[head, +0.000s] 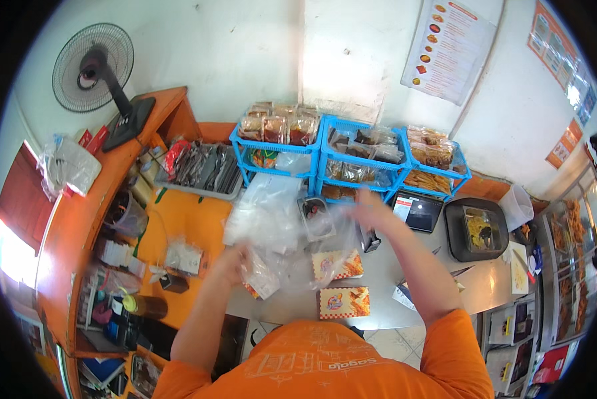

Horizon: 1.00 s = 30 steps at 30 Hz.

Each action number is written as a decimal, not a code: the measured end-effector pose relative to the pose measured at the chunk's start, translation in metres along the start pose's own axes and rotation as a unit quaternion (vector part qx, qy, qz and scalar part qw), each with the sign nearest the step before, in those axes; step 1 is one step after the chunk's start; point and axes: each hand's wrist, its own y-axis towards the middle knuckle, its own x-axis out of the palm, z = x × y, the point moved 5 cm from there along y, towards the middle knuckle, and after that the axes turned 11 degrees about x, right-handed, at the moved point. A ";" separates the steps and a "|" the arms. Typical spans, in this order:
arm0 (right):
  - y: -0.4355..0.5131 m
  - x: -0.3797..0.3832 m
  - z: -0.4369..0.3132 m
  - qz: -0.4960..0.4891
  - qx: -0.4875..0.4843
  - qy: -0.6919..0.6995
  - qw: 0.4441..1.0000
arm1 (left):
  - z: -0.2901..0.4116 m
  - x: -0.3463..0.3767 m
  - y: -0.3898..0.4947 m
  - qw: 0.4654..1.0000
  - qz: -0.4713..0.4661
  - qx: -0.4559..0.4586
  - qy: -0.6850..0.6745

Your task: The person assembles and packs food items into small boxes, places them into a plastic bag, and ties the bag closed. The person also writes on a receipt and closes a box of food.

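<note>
My left hand (233, 264) is closed on one side of a clear plastic bag (298, 264), beside a small printed food box (263, 279) that shows at or through the bag. Raised at the other side, my right hand (371, 212) grips the bag's far edge; both hands are somewhat blurred. The bag spreads between them over the steel counter. Two printed cardboard food boxes, one farther (337, 264) and one nearer (344, 302), lie in front of me. A stack of clear plastic bags (266, 207) lies behind the left hand, next to a small metal tray (317, 219).
Blue plastic baskets (363, 162) with packed sachets stand along the wall. A grey tray of cutlery (198, 172) is at the back left. A tablet (417, 210) and a black container (475, 229) stand right. Scissors (460, 272) lie near my right forearm.
</note>
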 end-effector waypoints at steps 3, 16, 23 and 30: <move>-0.077 0.001 -0.012 0.080 -0.296 0.352 0.884 | 0.053 -0.007 0.000 0.984 -0.012 0.140 0.107; -0.159 0.034 -0.066 0.106 -0.408 0.203 0.884 | 0.094 -0.031 -0.005 0.786 0.076 0.389 0.474; -0.168 0.076 0.055 -0.227 -0.275 0.095 0.929 | 0.037 -0.002 -0.105 0.877 -0.072 0.292 0.374; -0.124 0.122 0.230 -0.146 0.032 -0.303 0.941 | 0.047 0.055 -0.131 0.958 -0.205 -0.127 0.154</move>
